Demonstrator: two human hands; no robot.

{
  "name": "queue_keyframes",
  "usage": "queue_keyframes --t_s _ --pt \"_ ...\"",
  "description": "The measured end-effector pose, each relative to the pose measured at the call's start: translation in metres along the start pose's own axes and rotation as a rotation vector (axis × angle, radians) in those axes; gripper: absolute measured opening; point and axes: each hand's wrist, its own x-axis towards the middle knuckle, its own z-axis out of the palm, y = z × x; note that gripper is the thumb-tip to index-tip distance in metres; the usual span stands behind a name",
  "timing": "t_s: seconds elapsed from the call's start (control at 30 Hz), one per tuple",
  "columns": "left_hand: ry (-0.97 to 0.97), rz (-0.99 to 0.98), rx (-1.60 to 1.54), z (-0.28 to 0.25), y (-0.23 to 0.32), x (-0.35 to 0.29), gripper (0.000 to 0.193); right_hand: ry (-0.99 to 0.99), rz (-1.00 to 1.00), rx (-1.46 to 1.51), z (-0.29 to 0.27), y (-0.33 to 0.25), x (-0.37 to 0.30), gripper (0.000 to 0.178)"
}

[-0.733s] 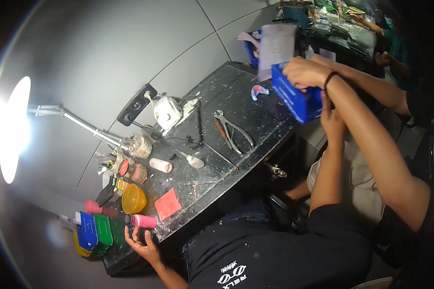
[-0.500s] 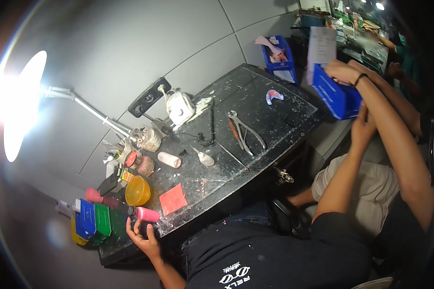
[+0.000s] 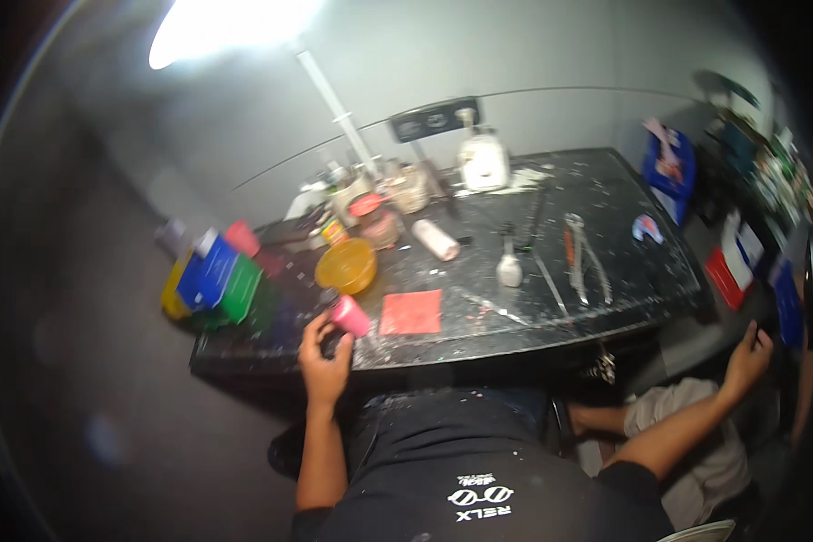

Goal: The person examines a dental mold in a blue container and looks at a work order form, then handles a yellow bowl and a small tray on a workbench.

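Observation:
My left hand [image 3: 323, 369] is at the table's front edge, its thumb and fingers apart beside a pink bottle [image 3: 350, 318] with a dark cap; I cannot tell whether they touch. Right of the bottle lies a flat red square sheet [image 3: 412, 312], and behind it stands an amber bowl [image 3: 345, 266]. Out to the right, my right hand [image 3: 748, 366] is raised off the table with its fingers apart and nothing visible in it. Nearest to it is a blue bin [image 3: 789, 303], partly cut off at the picture's rim, with another person's arm [image 3: 808, 384] below.
On the black table [image 3: 479, 316] lie a pink cylinder [image 3: 435, 240], a small white bottle [image 3: 509, 269], long-handled pliers [image 3: 580, 257] and a horseshoe-shaped dental piece [image 3: 647, 229]. Colored bins [image 3: 215, 275] stand left; a red bin [image 3: 727, 278] and another blue bin [image 3: 670, 167] stand right.
The view has swung, so the table sits more level. My right hand has come away from the blue bin, which is now farther right with the other person's arms. My left hand stays by the pink bottle.

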Motion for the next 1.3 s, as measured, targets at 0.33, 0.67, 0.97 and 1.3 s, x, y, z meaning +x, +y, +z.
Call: queue_keyframes --t_s 0.33,0.67,0.97,1.3 --pt "-0.073 0.058 0.054 -0.008 0.014 0.017 0.044 -0.612 -0.257 0.552 0.032 -0.204 -0.114 0.023" --pt "-0.341 0.296 -0.068 0.007 0.051 0.012 0.048 -1.062 -0.801 0.925 -0.031 -0.361 -0.222 0.039" --pt "-0.961 0.119 -0.524 -0.004 0.073 -0.016 0.036 -0.905 -1.513 1.038 -0.021 -0.386 -0.268 0.033" --pt "-0.420 0.408 0.072 -0.001 0.067 -0.048 0.045 -0.969 -1.048 0.968 -0.027 -0.391 -0.318 0.037"
